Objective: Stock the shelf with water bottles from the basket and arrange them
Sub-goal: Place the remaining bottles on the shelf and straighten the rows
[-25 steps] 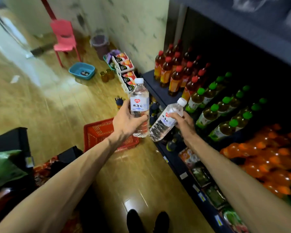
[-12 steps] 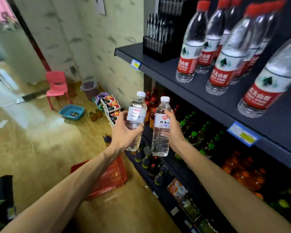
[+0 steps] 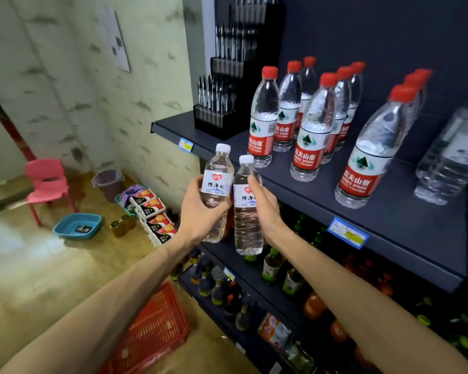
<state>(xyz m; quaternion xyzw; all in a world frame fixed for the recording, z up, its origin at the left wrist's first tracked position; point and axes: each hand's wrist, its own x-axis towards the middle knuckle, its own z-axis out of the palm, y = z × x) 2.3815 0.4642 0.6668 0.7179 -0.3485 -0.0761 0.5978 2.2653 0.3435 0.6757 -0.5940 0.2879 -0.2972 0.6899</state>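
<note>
**Inspector A:** Surroundings first. What stands near the hands?

**Inspector B:** On the dark shelf, right half of the frame: upright red-capped bottles in rows, and a black pen rack at the shelf's left end. Price tags are on the front edge. Darker drink bottles fill the lower shelves, partly hidden behind the forearms.

**Inspector A:** Hands and the task's goods?

**Inspector B:** The left hand has its fingers wrapped round a white-capped water bottle, upright. The right hand is curled round a second water bottle, also upright. The two bottles are just beside each other, centre frame, in front of the shelf edge and below its surface. Neither rests on the shelf.

**Inspector A:** The basket?

**Inspector B:** Red basket, on the floor, lower centre, partly covered by the left forearm. Contents cannot be told.

**Inspector A:** Room?

**Inspector B:** Glossy wood-look floor, pale mottled wall. At left: pink chair, blue basin, a small bin, stacked cartons by the wall.
</note>
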